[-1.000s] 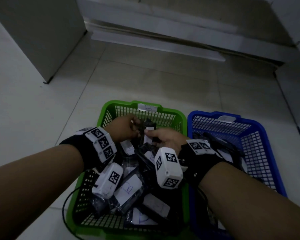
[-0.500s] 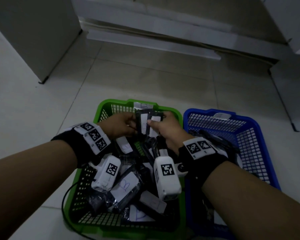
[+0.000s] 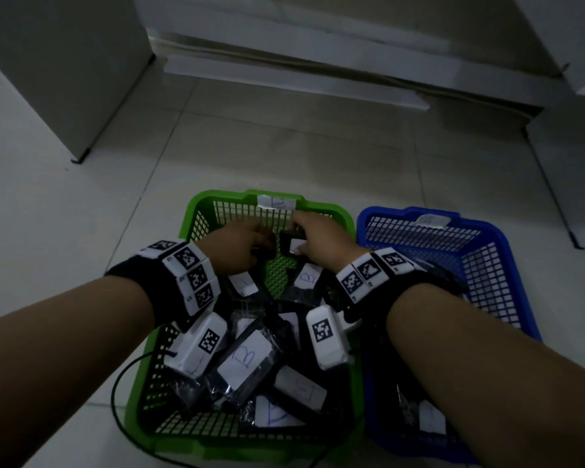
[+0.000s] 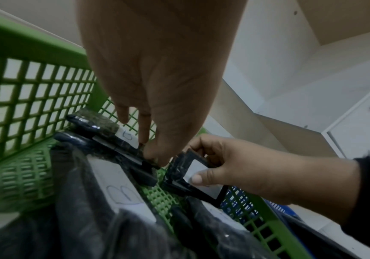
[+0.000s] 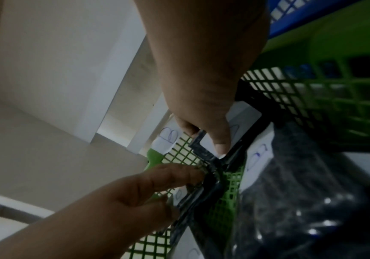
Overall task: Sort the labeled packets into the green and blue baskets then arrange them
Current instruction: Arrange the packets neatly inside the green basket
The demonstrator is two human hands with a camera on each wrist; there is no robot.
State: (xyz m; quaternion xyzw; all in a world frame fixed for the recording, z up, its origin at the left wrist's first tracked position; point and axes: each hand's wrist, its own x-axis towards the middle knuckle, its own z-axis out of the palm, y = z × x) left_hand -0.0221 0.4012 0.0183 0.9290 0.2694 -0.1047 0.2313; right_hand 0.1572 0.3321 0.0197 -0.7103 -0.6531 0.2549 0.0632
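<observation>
The green basket, tagged B on its far rim, holds several black packets with white B labels. Both my hands are at its far end. My left hand pinches the edge of one black packet that lies low against the basket's left wall. My right hand grips a second black labeled packet, thumb on its white label, standing it on edge over the mesh floor. The two packets sit close together. The blue basket stands to the right.
The blue basket holds a few dark packets, mostly hidden under my right forearm. A black cable loops on the tiled floor by the green basket's near left corner. White cabinets stand left and behind.
Both hands have moved down and forward from just above the far rim to the basket's far floor. The packets held together between them now sit lower and slightly apart.
</observation>
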